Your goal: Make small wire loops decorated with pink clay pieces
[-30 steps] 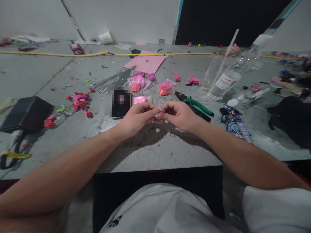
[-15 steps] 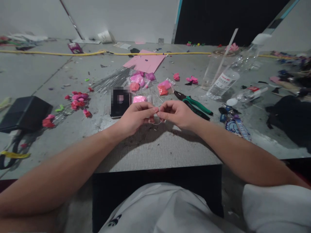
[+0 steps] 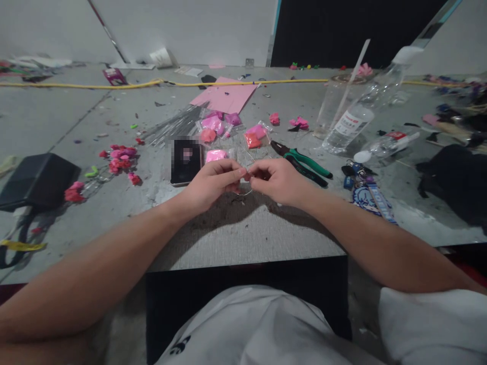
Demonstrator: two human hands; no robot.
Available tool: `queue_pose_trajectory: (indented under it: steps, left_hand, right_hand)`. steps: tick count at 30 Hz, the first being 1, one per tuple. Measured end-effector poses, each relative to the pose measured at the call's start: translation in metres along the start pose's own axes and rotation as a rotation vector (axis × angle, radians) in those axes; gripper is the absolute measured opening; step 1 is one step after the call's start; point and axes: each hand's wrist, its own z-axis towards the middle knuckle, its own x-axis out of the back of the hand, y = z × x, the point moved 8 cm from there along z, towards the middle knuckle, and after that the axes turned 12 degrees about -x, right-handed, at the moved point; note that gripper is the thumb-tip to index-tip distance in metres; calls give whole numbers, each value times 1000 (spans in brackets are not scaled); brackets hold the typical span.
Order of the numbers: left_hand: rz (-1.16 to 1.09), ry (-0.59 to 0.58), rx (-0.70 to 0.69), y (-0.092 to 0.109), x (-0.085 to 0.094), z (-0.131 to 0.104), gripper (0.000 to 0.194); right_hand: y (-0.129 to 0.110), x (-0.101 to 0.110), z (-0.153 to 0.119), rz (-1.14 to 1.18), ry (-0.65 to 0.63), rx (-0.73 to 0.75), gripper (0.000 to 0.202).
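Over the table, my left hand (image 3: 218, 181) and my right hand (image 3: 277, 178) meet fingertip to fingertip, both closed in a pinch. Between them is a thin pale wire (image 3: 246, 193) that bends in a loop under the fingers; its ends are partly hidden. Just right of my right hand lie pliers (image 3: 306, 163) with green and black handles. Behind my left hand is a small bag of pink clay (image 3: 216, 155), and a dark phone (image 3: 186, 165) lies to its left. A bag of red and pink clay (image 3: 254, 138) sits beyond the fingers.
On the left are small pink and red clay flowers (image 3: 122, 158) and a black box (image 3: 38, 180) with a cable. Loose wires (image 3: 171, 126) and pink paper (image 3: 228, 96) lie behind. To the right stand a bottle (image 3: 348, 129), a plastic cup (image 3: 327, 109) and keys (image 3: 355, 172).
My right hand has turned slightly, its fingers more curled at the wire. My left hand keeps its pinch. The whole view has shifted a little.
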Motion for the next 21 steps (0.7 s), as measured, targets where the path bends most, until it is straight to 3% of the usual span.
queue_pose_trajectory:
  steps: [3, 6, 12, 21]
  left_hand:
    - [-3, -7, 26, -1, -1, -1, 31]
    - [-43, -2, 65, -2, -4, -2, 33]
    - [-46, -10, 125, -4, -8, -5, 23]
    - [88, -82, 62, 1, -6, -4, 16]
  right_hand:
    - [1, -11, 2, 69, -214, -1, 18]
    - [0, -12, 3, 52, -301, 55, 23]
    - [-22, -7, -8, -315, -159, 406, 18]
    - [-32, -9, -15, -409, -86, 485, 17]
